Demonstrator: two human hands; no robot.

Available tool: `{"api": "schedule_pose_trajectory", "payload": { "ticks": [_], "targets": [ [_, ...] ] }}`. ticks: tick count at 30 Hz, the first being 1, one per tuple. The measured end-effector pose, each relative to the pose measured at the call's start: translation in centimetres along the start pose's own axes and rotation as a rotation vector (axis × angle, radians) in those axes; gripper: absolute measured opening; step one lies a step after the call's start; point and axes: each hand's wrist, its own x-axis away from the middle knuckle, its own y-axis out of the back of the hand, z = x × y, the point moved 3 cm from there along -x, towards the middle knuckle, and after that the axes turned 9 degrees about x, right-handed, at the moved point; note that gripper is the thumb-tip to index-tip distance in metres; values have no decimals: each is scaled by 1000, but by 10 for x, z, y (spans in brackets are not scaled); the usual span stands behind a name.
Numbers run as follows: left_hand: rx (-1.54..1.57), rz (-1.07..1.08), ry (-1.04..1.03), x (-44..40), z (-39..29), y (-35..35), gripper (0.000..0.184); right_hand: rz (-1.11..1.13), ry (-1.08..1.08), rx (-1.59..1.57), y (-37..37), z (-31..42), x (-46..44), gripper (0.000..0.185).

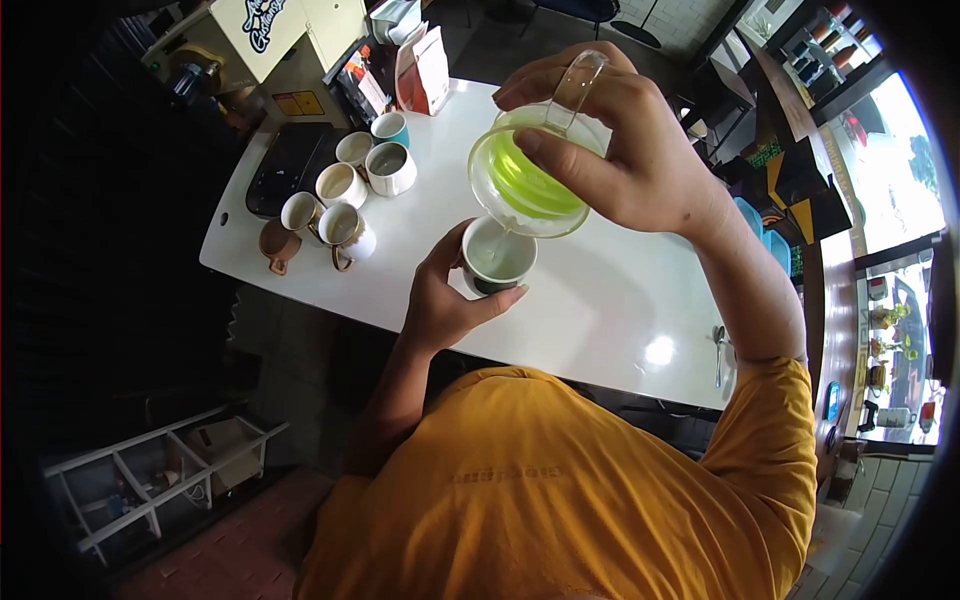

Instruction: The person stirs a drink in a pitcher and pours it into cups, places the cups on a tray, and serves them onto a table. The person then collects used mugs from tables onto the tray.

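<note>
My right hand [630,150] grips the handle of a clear glass pitcher [480,165] that is tilted toward me. Bright green liquid [530,185] lies inside it, and a thin stream runs from its lip. Just below, my left hand [450,305] is wrapped round a cup [500,250], pale inside with a dark band near its base. The stream falls into this cup, which stays upright. Part of the pitcher is hidden behind my right fingers and thumb.
Several ceramic mugs [342,185] stand at the left of the white table [620,310], near a black flat tray [285,170]. Paper bags [422,70] stand at the back. A spoon [719,355] lies by the right edge. A cream machine [300,50] stands at back left.
</note>
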Motion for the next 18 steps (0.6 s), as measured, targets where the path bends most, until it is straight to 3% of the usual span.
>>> {"api": "schedule_pose_trajectory", "payload": {
  "ticks": [18],
  "targets": [
    [-49, 8, -14, -7, 16, -7, 67, -9, -44, 40, 1, -10, 9, 29]
  ]
}}
